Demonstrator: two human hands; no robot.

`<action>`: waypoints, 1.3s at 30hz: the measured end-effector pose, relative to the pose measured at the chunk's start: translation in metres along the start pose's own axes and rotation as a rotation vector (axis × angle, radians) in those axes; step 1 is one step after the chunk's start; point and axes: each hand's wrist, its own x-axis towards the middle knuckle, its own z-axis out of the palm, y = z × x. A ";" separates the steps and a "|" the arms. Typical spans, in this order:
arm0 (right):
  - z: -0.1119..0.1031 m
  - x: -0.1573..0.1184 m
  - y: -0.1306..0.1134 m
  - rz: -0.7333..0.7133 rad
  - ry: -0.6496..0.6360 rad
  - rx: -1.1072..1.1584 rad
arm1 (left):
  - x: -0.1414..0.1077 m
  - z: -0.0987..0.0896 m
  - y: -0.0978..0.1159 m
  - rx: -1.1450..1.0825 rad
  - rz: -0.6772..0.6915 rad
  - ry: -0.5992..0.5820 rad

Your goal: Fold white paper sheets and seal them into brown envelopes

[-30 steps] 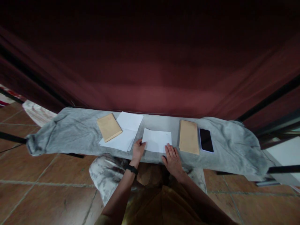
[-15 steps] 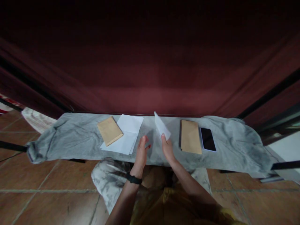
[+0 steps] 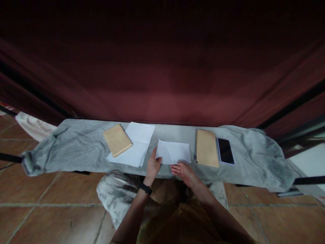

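Note:
A white sheet of paper (image 3: 173,152), which looks folded, lies flat and wide in front of me, just above the grey cloth or resting on it. My left hand (image 3: 153,166) closes on its lower left corner, thumb on top. At the sheet's lower edge is my right hand (image 3: 185,173), its fingers stretched out to the left and its thumb touching the edge. To the left, larger creased white sheets (image 3: 140,150) lie with a brown envelope (image 3: 117,140) partly over them. Right of my hands lies a stack of brown envelopes (image 3: 207,149).
A phone (image 3: 225,151) with a dark screen lies right of the brown stack. Grey cloth (image 3: 78,149) covers the narrow bench. Behind it rises a dark red panel (image 3: 162,105). Tiled floor (image 3: 50,217) shows below.
The white paper has turned from a tilted, raised position to flat and come down between my hands. My left hand has taken its left corner; my right hand has moved to the lower edge, fingers extended.

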 end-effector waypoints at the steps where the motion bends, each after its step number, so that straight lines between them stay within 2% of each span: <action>1: -0.003 -0.007 0.001 0.043 -0.062 -0.001 | -0.001 -0.001 -0.001 0.052 0.000 -0.009; 4: -0.012 -0.025 -0.001 0.139 -0.201 0.002 | -0.013 0.001 -0.003 0.174 -0.022 -0.014; 7: -0.016 -0.034 -0.002 0.102 -0.182 -0.030 | -0.024 0.005 -0.006 0.222 -0.030 -0.002; 12: -0.017 -0.021 0.002 -0.371 0.135 -0.493 | -0.025 0.011 -0.009 0.250 -0.071 0.014; 16: -0.018 -0.006 0.006 -0.681 0.197 -0.913 | -0.021 0.013 -0.009 0.279 -0.018 0.027; 18: -0.019 -0.001 0.009 -0.761 0.219 -1.144 | -0.020 0.012 -0.009 0.292 -0.003 0.030; 20: -0.020 0.002 0.013 -0.766 0.259 -1.317 | -0.022 0.009 -0.006 0.306 0.015 0.031; 23: -0.020 0.005 0.020 -0.736 0.327 -1.464 | -0.030 0.007 0.002 0.356 0.056 0.064; 26: -0.020 0.006 0.025 -0.728 0.344 -1.518 | -0.040 0.016 0.010 0.484 0.203 0.084; 27: -0.020 0.006 0.026 -0.730 0.344 -1.528 | -0.042 0.021 0.012 0.525 0.281 0.042; 29: -0.020 0.006 0.027 -0.735 0.343 -1.543 | -0.044 0.034 0.014 0.582 0.434 -0.113; 32: -0.020 0.006 0.027 -0.742 0.341 -1.561 | -0.040 0.051 0.014 0.640 0.528 -0.279; 39: -0.019 0.007 0.026 -0.762 0.345 -1.557 | -0.009 0.059 0.010 0.720 0.547 -0.274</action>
